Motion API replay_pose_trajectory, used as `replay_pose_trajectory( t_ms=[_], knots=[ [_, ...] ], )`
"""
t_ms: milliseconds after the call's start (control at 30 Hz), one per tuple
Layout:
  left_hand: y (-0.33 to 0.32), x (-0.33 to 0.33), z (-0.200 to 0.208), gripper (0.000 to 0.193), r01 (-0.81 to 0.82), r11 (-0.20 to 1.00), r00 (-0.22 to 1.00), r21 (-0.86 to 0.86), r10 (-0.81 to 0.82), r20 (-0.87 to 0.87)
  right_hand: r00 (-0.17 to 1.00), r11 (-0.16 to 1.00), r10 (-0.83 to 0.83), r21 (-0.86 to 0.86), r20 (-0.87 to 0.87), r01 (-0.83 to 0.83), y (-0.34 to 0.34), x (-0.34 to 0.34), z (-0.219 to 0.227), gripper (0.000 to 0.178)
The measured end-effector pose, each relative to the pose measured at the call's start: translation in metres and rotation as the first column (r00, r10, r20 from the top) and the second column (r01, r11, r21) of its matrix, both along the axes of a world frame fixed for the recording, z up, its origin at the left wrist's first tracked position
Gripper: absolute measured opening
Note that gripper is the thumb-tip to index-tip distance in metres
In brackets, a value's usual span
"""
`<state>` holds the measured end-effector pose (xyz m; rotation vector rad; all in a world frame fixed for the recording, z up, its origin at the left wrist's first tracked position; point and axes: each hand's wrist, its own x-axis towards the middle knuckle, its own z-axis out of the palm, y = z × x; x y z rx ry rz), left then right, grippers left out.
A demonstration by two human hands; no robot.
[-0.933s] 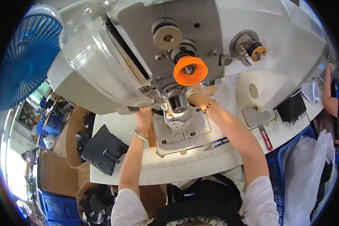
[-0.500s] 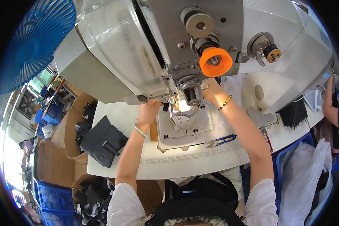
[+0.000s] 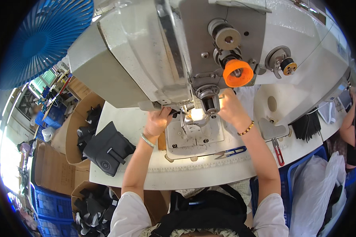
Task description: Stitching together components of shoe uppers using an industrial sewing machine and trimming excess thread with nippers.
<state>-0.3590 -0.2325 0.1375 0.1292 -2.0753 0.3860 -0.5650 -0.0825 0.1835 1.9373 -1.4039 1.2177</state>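
Note:
The white sewing machine (image 3: pixel 126 47) fills the upper view, with its lit needle area (image 3: pixel 195 114) above the metal plate (image 3: pixel 195 136). Left of the needle, my left hand (image 3: pixel 158 120) is closed, its fingertips pinching a small black piece (image 3: pixel 173 112) whose full shape is hidden. My right hand (image 3: pixel 232 108) is raised on the other side of the needle, beside the orange cone (image 3: pixel 238 73). Its fingertips are hidden behind the machine's head parts, so its grip does not show. A dark grey bag-like piece (image 3: pixel 108 150) lies on the table, left of my left forearm.
Blue-handled thread snips (image 3: pixel 235 151) and a red-handled tool (image 3: pixel 279 153) lie on the white table (image 3: pixel 197 175). Black strips (image 3: pixel 306 126) are at the right. Cardboard boxes (image 3: pixel 53 168), blue crates (image 3: pixel 53 203) and a blue fan (image 3: pixel 39 43) stand left. Another person's arm (image 3: pixel 349 118) shows far right.
The view has shifted, moving the machine head rightward in the picture. My right hand sits slightly lower and farther right. My left hand stays by the needle, with more of the black piece showing.

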Motion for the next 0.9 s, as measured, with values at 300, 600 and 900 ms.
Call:
replay_pose_trajectory(
  t_ms=[300,600,900],
  knots=[
    [0.036,0.011,0.017,0.051,0.127,0.987,0.982,0.094,-0.138,0.129,0.998,1.000,-0.010,-0.027,-0.066,0.009,0.018,0.013,-0.007,0.020],
    [0.046,0.014,0.030,0.059,0.134,0.990,0.986,0.043,-0.137,0.091,0.970,0.997,-0.024,-0.071,-0.241,0.007,0.026,0.012,0.001,0.022],
    [0.047,0.016,0.028,0.061,0.204,0.968,0.972,0.143,-0.218,0.089,1.000,0.993,-0.019,0.116,-0.024,0.022,0.033,0.019,0.009,0.021]
  ],
)
